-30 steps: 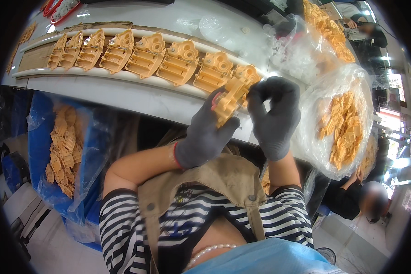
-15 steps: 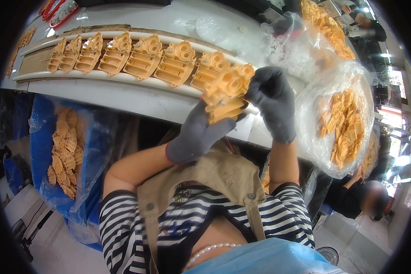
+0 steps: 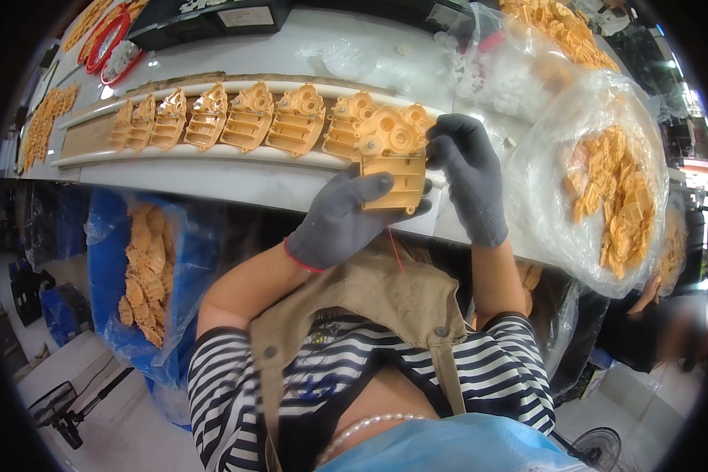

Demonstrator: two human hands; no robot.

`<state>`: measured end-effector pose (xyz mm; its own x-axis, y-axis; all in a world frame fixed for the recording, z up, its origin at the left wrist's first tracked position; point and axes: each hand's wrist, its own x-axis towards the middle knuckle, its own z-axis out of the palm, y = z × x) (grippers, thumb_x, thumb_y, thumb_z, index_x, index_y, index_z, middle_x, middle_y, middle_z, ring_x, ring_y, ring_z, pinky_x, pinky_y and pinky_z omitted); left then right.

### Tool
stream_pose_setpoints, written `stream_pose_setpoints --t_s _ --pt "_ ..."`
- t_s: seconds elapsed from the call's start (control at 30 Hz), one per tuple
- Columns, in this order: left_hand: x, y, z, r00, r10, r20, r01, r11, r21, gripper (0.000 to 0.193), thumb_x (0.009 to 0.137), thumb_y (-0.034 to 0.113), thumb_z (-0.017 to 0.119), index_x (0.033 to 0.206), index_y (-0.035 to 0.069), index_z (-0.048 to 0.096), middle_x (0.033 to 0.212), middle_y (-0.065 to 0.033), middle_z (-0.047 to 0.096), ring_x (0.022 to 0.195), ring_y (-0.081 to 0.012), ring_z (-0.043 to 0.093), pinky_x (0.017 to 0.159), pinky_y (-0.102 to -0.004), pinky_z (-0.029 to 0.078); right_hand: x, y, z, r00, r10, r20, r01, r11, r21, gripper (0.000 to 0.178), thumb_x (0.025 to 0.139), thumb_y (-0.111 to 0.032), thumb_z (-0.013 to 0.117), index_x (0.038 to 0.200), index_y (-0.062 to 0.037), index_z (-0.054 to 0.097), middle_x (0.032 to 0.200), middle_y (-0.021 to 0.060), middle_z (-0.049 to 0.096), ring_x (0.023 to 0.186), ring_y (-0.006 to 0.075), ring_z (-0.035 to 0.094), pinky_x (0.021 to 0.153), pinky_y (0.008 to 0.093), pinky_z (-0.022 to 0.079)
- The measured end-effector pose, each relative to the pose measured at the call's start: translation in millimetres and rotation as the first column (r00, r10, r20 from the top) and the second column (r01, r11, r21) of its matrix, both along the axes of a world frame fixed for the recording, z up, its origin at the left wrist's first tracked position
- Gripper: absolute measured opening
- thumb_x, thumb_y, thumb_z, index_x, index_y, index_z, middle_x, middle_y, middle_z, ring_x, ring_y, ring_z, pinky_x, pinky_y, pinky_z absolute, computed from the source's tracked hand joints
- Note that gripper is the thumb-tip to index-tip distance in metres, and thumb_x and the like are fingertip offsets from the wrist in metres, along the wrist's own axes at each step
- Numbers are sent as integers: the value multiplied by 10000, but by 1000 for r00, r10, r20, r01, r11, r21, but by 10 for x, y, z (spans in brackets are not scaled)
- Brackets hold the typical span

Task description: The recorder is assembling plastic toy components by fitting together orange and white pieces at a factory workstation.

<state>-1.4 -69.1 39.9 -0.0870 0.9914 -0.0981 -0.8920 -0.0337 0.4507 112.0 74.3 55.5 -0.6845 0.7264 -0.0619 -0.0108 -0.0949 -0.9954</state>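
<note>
My left hand [image 3: 342, 214], in a grey glove, grips an orange plastic housing [image 3: 395, 182] by its lower left side, thumb across the front. The piece has ribbed compartments below and round openings at the top. Gloved in grey too, my right hand [image 3: 470, 175] is closed in a pinch close against the housing's upper right edge; what its fingertips hold, if anything, is hidden. Behind the held piece, similar orange housings [image 3: 252, 118] stand in a row between white rails [image 3: 212, 154] on the table, leaning back side by side.
A clear plastic bag [image 3: 539, 189] full of orange parts is at the right, another behind it. Below the table at left hangs a blue-lined container [image 3: 110, 271] of orange parts. Red-rimmed baskets [image 3: 112, 47] and a black bin [image 3: 208, 23] stand at the back. A co-worker [image 3: 645, 334] is at far right.
The housing in my left hand has turned from a tilt to nearly upright, its ribbed face now facing me. My right hand stays pinched beside it. The whole view has shifted slightly.
</note>
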Motion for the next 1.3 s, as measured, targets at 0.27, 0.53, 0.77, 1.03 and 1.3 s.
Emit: stream_pose_setpoints --t_s 0.27,0.53,0.77,1.03,1.3 --pt "95 43 -14 996 -90 -18 88 993 -73 497 924 154 508 1353 -35 342 1320 -168 461 1220 -266 473 1060 -425 367 242 102 -29 983 135 124 -129 990 -54 346 879 -220 627 1158 -26 560 953 32 594 797 82 548 673 232 469" --pt "201 101 19 960 -202 -196 168 970 -176 427 903 164 541 1267 -34 439 1143 -95 553 1064 -173 546 915 -315 455 433 230 -107 956 225 187 -207 972 -108 326 858 -183 634 1115 10 580 916 25 615 779 84 565 665 233 466" --pt "13 163 -55 597 -143 -789 87 990 -114 506 917 235 591 1313 -40 435 1026 -69 601 885 -111 584 793 -250 488 683 481 -72 989 66 129 -60 997 -47 304 907 -151 577 1158 20 568 996 41 603 848 114 560 733 218 457" --pt "-230 -217 207 675 62 -735 -167 983 -71 364 896 193 610 1168 -34 528 1015 -78 596 848 -115 584 718 -245 504 -180 65 111 968 233 90 -242 964 111 293 901 -116 580 1158 22 562 984 49 608 848 92 546 683 210 444" --pt "-1545 -1233 384 535 360 -765 -563 826 -5 371 916 197 542 1193 -50 537 1132 -131 607 993 -209 614 873 -314 510 -594 -230 308 940 339 45 -342 932 118 330 930 -118 548 1230 18 515 1076 103 606 909 137 586 762 254 499"
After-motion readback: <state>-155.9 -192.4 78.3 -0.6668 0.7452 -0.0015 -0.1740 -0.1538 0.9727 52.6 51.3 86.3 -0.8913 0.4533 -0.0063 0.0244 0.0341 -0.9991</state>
